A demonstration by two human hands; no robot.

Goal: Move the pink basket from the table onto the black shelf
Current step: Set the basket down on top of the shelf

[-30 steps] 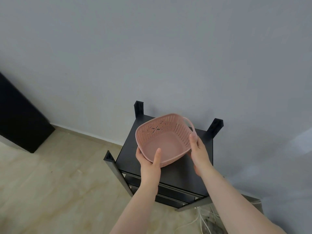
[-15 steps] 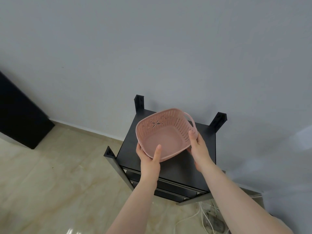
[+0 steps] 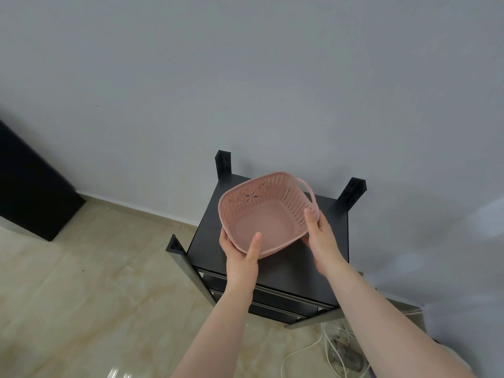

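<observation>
An empty pink perforated basket with a loop handle on its far right side is held over the top of the black shelf, tilted toward me. My left hand grips its near rim, thumb inside the basket. My right hand holds the right rim, thumb on the edge and fingers underneath. Whether the basket's underside touches the shelf top cannot be told. The shelf stands against the grey wall, with corner posts sticking up and lower tiers partly visible beneath.
Grey wall directly behind the shelf. A dark cabinet stands at the far left. Beige tiled floor lies to the left of the shelf. White cables lie on the floor at the shelf's lower right.
Both hands have carried the basket slightly farther over the shelf top, toward the wall. The grip on it is unchanged.
</observation>
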